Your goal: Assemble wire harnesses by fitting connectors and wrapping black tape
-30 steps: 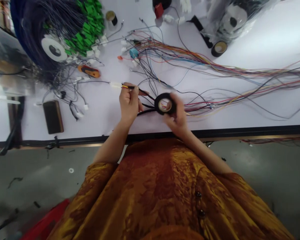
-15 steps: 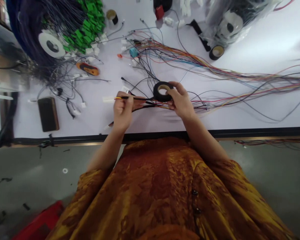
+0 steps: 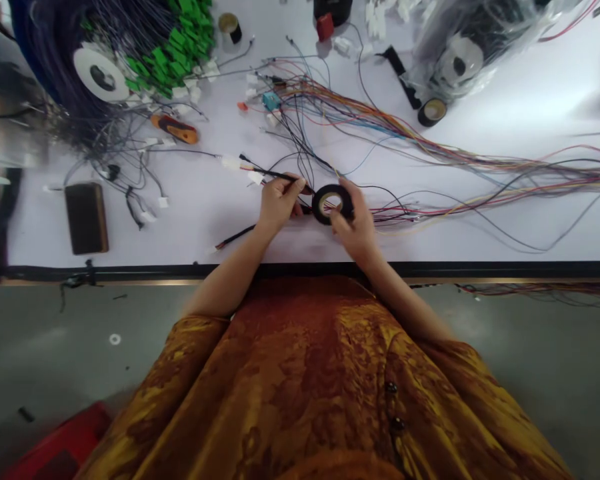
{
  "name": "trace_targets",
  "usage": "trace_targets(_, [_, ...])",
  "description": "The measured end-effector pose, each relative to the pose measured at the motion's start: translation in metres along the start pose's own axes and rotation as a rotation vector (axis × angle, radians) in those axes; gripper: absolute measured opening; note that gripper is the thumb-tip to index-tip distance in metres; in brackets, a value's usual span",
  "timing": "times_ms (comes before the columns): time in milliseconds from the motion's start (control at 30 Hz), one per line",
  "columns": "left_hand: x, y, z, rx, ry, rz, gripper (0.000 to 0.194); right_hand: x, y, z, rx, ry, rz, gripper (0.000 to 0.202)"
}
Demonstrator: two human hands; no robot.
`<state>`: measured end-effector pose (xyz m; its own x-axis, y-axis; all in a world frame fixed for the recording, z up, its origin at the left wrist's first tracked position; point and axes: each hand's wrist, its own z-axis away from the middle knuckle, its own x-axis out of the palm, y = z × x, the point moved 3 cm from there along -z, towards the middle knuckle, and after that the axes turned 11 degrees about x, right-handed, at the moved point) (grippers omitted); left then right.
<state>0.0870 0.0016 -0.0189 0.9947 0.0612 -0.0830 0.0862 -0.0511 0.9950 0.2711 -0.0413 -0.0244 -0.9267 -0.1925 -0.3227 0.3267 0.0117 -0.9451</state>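
Observation:
My right hand (image 3: 356, 229) is closed on a roll of black tape (image 3: 319, 205), with the thumb at its core. Just left of the roll, my left hand (image 3: 279, 202) pinches a black-wrapped wire bundle (image 3: 270, 173). A white connector (image 3: 231, 162) ends that bundle at the upper left. A second black-wrapped branch (image 3: 237, 236) passes beneath my left wrist toward the table's front edge. Loose red, yellow and black wires (image 3: 393, 217) run rightward from behind the roll. Where the tape meets the wires is hidden by my fingers.
A multicoloured wire bundle (image 3: 380, 120) stretches across the table. Green connectors (image 3: 180, 53) on dark cables lie at the upper left. An orange cutter (image 3: 175, 129), a dark phone-like block (image 3: 87, 219), another tape roll (image 3: 433, 111) and a plastic bag (image 3: 500, 50) lie around.
My left hand has slid right along the bundle, close to the tape roll. The roll has turned and sits slightly lower and to the right. The white connector now points further up.

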Motion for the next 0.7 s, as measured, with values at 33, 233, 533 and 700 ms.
trace_targets(33, [0.000,0.005,0.000,0.020,-0.015,-0.022,0.028,0.005,-0.005,0.009,-0.012,-0.010,0.041,0.058])
trace_targets(233, [0.013,0.055,0.030,0.371,-0.257,-0.374,0.016,0.006,-0.015,0.007,0.164,0.028,-0.176,0.034])
trace_targets(533, [-0.001,0.026,0.051,0.415,-0.077,-0.271,0.019,-0.012,0.011,-0.053,0.285,-0.027,-0.091,0.047])
trace_targets(700, [-0.006,-0.015,0.034,-0.049,0.003,0.138,0.013,-0.028,-0.006,-0.059,-0.139,-0.075,0.331,0.057])
